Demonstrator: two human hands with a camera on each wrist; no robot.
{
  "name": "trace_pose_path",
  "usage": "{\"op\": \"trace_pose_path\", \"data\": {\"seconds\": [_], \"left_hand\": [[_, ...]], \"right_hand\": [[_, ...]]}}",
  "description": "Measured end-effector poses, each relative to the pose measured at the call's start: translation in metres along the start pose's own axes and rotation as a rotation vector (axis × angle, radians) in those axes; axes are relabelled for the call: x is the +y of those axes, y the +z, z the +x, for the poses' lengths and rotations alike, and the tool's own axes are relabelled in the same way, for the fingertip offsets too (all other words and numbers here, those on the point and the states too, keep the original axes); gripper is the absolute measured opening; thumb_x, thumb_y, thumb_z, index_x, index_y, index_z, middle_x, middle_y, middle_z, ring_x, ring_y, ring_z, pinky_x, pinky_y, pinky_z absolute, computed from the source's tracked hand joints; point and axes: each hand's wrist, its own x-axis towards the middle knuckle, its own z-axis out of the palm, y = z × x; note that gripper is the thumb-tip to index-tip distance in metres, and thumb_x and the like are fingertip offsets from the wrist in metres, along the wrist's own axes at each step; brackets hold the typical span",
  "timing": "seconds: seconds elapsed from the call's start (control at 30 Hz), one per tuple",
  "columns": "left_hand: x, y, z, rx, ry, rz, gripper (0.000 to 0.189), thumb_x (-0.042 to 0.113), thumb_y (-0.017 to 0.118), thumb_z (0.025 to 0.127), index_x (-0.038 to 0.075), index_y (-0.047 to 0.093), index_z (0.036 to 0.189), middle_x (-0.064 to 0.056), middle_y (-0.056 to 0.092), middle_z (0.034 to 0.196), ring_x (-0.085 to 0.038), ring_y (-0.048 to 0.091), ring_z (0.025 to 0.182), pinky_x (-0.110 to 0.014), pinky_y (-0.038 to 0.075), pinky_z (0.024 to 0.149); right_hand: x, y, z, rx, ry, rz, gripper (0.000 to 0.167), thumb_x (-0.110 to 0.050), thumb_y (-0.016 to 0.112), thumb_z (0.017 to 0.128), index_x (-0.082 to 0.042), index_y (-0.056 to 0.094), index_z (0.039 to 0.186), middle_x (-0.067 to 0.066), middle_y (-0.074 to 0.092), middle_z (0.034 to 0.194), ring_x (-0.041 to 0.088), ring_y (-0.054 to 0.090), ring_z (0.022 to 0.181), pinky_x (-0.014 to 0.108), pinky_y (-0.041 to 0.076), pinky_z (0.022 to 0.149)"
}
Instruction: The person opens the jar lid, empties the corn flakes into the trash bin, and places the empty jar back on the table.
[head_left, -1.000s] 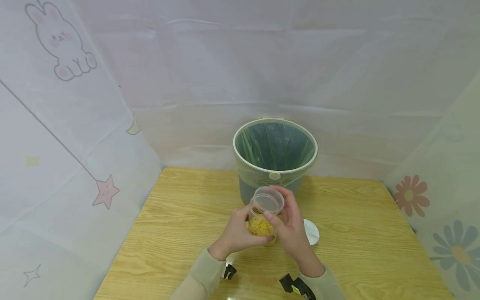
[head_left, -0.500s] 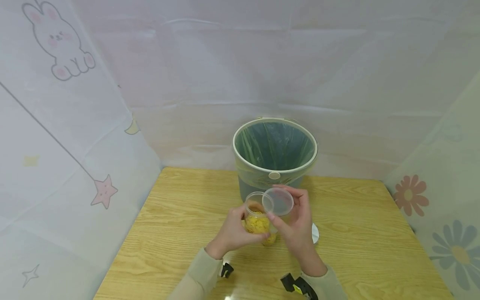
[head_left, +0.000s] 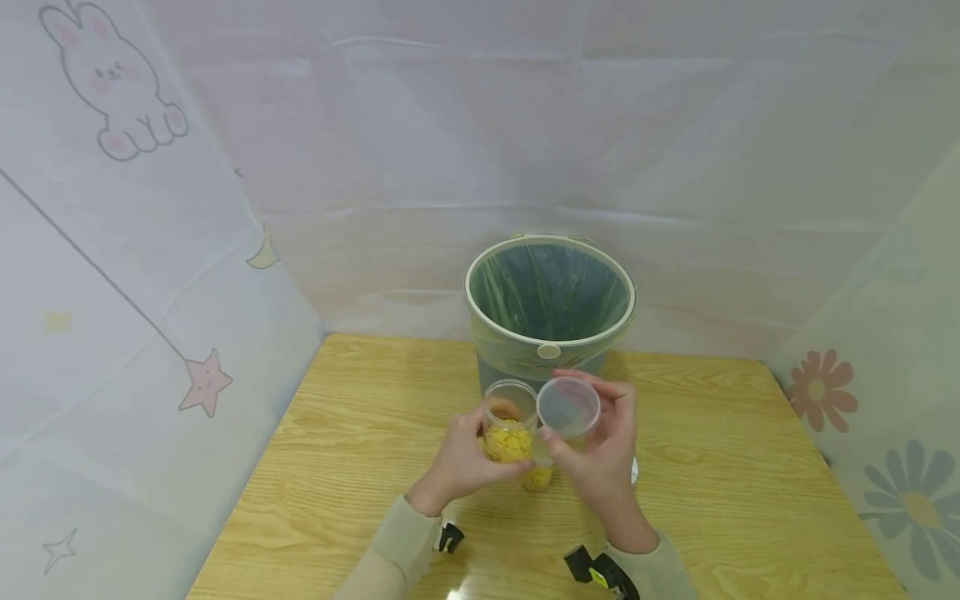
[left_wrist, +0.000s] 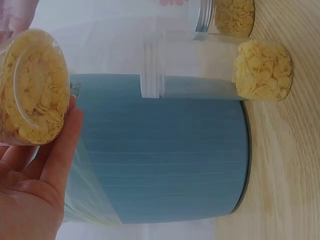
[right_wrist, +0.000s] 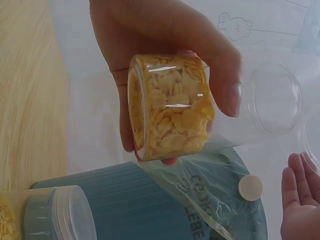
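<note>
Tabletop (head_left: 360,417) beneath jar (head_left: 508,440) in left fingers (left_wrist: 64,151)

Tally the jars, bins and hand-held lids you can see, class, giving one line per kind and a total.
Jars: 3 (held jar, clear-topped standing jar, silver-topped standing jar)
Bins: 1 (blue bin)
Hand-held lids: 1 (clear lid in the right hand)
Total: 5
</note>
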Motion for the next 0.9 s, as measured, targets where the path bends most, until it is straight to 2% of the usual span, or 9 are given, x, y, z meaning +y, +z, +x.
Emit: {"op": "trace_pose_path", "data": {"seconds": [0.03,0.1,0.37,0.7,0.9], "left_hand": [[-0.005,0.000,0.000,0.005,0.000,0.004,0.053,0.010,0.091,0.073,0.013,0.063,0.118,-0.002,0.070,0.105,-0.012,0.069,0.081,-0.032,0.059,0.067],[-0.007,-0.002,0.000,0.019,0.005,0.012,0.052,0.012,0.091,0.073,0.016,0.063,0.117,0.001,0.070,0.107,-0.013,0.068,0.083,-0.032,0.059,0.067],[-0.003,-0.013,0.006,0.073,0.036,0.054,0.054,0.014,0.091,0.071,0.018,0.064,0.117,0.003,0.071,0.102,-0.016,0.068,0.085,-0.034,0.059,0.067],[0.003,-0.028,0.017,0.123,0.099,0.055,0.053,0.017,0.093,0.072,0.015,0.065,0.117,-0.004,0.073,0.106,-0.019,0.069,0.087,-0.036,0.059,0.067],[0.008,-0.036,0.023,0.154,0.096,0.092,0.058,0.018,0.096,0.069,0.014,0.065,0.119,-0.004,0.072,0.110,-0.019,0.069,0.092,-0.036,0.059,0.070]], "right_hand": [[0.000,0.000,0.000,0.005,-0.001,0.004,0.068,0.028,0.068,0.064,0.023,0.032,0.122,0.032,0.059,0.124,0.036,0.060,0.114,0.034,0.051,0.093],[0.000,-0.002,0.001,0.012,0.002,0.009,0.067,0.028,0.067,0.065,0.023,0.033,0.122,0.031,0.059,0.123,0.035,0.060,0.114,0.034,0.051,0.093],[0.001,-0.007,0.000,0.010,0.019,0.009,0.064,0.027,0.068,0.068,0.023,0.035,0.123,0.029,0.060,0.121,0.034,0.060,0.114,0.034,0.050,0.096],[0.006,-0.015,-0.002,-0.008,0.012,-0.046,0.062,0.026,0.070,0.070,0.023,0.037,0.122,0.024,0.061,0.118,0.031,0.059,0.112,0.032,0.047,0.097],[0.006,-0.019,-0.005,-0.008,0.052,-0.073,0.062,0.027,0.070,0.070,0.023,0.038,0.122,0.022,0.061,0.117,0.029,0.059,0.113,0.031,0.045,0.101]]}}
